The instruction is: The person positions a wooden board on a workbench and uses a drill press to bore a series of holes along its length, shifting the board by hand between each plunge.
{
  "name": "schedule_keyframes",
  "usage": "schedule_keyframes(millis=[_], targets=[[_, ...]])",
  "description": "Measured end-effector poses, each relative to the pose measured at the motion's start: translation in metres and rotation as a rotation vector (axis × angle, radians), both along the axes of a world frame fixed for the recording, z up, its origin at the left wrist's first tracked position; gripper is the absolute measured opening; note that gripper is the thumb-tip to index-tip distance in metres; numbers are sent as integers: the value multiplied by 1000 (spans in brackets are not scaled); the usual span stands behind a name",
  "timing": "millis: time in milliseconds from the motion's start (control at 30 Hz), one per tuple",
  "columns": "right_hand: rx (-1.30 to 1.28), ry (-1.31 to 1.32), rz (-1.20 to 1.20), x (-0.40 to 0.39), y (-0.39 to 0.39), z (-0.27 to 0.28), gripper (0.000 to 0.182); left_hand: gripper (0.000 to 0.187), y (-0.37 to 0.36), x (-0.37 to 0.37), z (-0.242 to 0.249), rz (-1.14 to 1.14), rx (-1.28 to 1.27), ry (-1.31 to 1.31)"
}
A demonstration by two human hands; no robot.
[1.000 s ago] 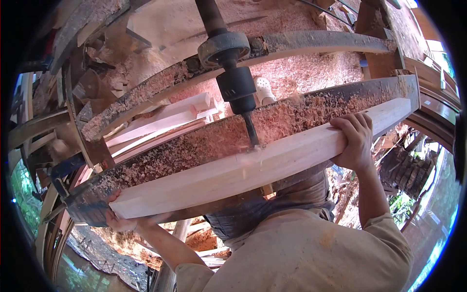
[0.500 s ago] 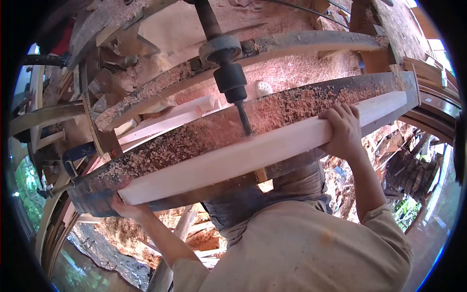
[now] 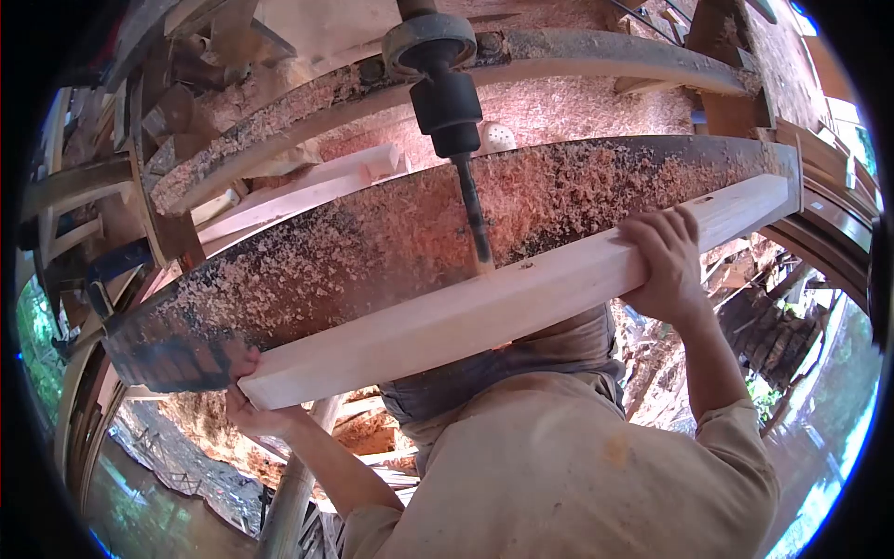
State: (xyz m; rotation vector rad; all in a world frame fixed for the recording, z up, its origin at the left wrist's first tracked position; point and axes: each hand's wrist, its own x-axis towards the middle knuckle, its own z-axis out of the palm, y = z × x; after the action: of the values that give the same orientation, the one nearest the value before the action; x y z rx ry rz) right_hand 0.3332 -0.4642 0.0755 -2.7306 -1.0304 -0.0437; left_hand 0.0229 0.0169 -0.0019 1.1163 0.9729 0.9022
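A long pale wooden beam (image 3: pixel 447 321) lies slanted along the near edge of a dark worktable (image 3: pixel 177 359) strewn with wood shavings. My left hand (image 3: pixel 256 405) grips the beam's left end, with fingertips showing at its far corner. Farther right, my right hand (image 3: pixel 666 261) is wrapped over the top of the beam. Between my hands, a drill bit (image 3: pixel 473 210) in a black chuck (image 3: pixel 445 112) points down, its tip at the beam's far edge. Small dark holes show in the beam on both sides of my right hand.
Behind the table runs a curved wooden rail (image 3: pixel 596 51) dusted with shavings. Pale wood pieces (image 3: pixel 303 191) lie beyond the table at left. A blue clamp (image 3: pixel 116 265) is at the far left, and a round pole (image 3: pixel 289 498) stands below the beam.
The beam and both hands have shifted to the right relative to the drill bit. Holes in the beam now show. The view has moved slightly, and the chuck appears larger.
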Motion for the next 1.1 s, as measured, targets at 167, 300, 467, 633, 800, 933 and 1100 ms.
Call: schedule_keyframes(millis=[167, 300, 467, 633, 800, 933, 1100], targets=[[27, 96, 70, 1, 3, -4, 48, 53, -2, 2, 1, 8, 31, 37], [46, 98, 46, 2, 7, -4, 48, 50, 5, 7, 6, -119, 10, 8], [37, 91, 39, 5, 9, -6, 49, 47, 14, 11, 0, 37, -39, -38], [28, 84, 27, 5, 11, -6, 49, 45, 18, 12, -6, -40, -26, -127], [33, 83, 27, 6, 13, -6, 48, 47, 8, 28, 3, 45, -17, -60], [37, 68, 35, 7, 13, -8, 48, 46, 9, 27, -1, 36, -13, -88], [42, 46, 39, 9, 12, -8, 49, 44, 10, 25, -5, 10, 5, -136]])
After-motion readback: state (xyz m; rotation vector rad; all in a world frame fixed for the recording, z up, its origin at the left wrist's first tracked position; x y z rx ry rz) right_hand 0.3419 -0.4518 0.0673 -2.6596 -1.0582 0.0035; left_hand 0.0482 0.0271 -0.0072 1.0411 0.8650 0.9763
